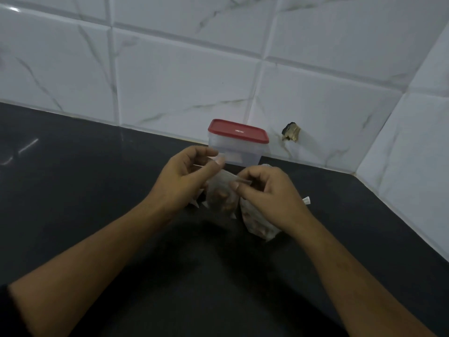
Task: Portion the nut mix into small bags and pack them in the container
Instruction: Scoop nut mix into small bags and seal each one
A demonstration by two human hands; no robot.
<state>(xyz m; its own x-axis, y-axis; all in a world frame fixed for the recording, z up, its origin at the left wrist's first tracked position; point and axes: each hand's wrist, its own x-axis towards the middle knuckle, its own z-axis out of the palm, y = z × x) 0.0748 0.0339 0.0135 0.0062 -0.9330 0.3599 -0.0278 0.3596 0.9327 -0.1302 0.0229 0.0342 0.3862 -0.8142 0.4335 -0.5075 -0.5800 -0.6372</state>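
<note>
- Spanning the lower view, the dark countertop (97,215) meets the white tiled wall (184,69) at the back and on the right.
- The clear container (243,152), red lid (238,131) on, stands against the wall straight ahead, just beyond the hands. The left one is slightly nearer.
- The left hand (184,176) and right hand (267,190) both pinch the top edge of one small bag (222,193), thumb against forefinger at each end.
- The bag's mouth strip runs left to right between the hands, dipping toward the right.
- That bag stands upright on the counter with nuts showing inside; probably being sealed.
- A second filled bag (257,222) lies under the right hand, and a bag corner (194,203) pokes out below the left.
- Judgement: the lid must come off before packing.
</note>
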